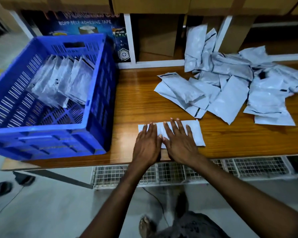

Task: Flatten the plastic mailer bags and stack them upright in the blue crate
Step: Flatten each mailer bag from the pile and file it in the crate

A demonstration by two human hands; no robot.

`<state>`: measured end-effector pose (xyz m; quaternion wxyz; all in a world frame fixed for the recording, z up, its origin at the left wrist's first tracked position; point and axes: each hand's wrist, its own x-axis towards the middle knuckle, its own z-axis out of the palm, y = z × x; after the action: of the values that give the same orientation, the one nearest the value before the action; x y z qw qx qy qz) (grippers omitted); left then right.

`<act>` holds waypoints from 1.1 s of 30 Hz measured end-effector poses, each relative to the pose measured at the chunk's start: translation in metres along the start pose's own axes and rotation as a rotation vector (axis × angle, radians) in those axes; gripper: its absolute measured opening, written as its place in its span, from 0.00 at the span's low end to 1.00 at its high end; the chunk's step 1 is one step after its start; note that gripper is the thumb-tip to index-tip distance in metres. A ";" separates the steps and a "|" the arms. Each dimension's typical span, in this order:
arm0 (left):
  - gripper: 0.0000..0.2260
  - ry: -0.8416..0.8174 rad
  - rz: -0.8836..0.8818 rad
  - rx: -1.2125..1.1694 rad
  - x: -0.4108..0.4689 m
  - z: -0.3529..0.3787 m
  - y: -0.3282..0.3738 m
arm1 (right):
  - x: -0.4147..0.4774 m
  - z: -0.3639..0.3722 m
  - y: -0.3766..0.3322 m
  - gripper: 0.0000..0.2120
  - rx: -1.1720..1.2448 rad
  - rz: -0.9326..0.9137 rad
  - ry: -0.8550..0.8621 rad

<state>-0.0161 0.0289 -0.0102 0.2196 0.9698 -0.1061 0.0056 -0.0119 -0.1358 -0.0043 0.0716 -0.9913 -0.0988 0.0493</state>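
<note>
A pale grey plastic mailer bag [195, 133] lies flat near the front edge of the wooden table [136, 93]. My left hand [147, 145] and my right hand [180, 143] rest palm-down on it, side by side, fingers spread and thumbs touching; neither grips it. The blue crate [93, 107] stands on the table's left end. Inside it, several flattened mailer bags [62, 83] stand on edge, leaning toward the back right wall. A loose heap of unflattened mailer bags [230, 83] covers the table's right side.
Behind the table stand a white shelf frame [129, 38] with cardboard boxes [150, 4] and a blue adhesive-tape carton [86, 23]. A wire mesh rack [179, 172] sits below the table's front edge. Black sandals [0, 188] and a cable lie on the floor at left.
</note>
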 end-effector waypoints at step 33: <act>0.39 -0.206 0.150 0.157 -0.051 -0.021 -0.026 | -0.068 -0.015 0.083 0.43 -0.019 -0.192 -0.071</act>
<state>-0.0599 0.0709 -0.0050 0.1299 0.9688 -0.1994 -0.0693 -0.0612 -0.2322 0.0038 0.0629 -0.9755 -0.1963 0.0763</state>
